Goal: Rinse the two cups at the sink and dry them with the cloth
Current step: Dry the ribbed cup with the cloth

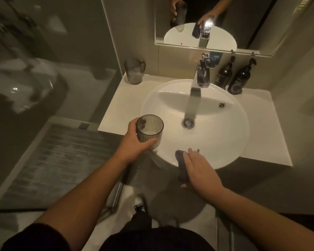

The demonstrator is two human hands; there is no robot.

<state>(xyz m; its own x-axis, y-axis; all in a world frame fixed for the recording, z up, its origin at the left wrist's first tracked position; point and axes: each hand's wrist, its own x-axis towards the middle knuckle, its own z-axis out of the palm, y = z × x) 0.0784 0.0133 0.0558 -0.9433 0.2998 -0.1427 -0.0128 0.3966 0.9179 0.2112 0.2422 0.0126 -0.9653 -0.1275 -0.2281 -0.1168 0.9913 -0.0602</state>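
Note:
My left hand (134, 140) grips a ribbed, smoky clear cup (149, 131), upright over the left front rim of the white round sink (225, 142). My right hand (198, 169) holds a dark grey cloth (181, 165) at the sink's front edge, fingers lying over it. A second clear cup with a handle (134, 71) stands on the counter at the back left corner. The chrome tap (198, 82) reaches over the basin; no clear stream of water shows under it.
Two dark pump bottles (238, 78) stand right of the tap on the white counter (261, 124). A mirror (216, 24) hangs above. A glass shower partition and grey mat (53, 160) lie to the left. My shoe (140, 203) shows below.

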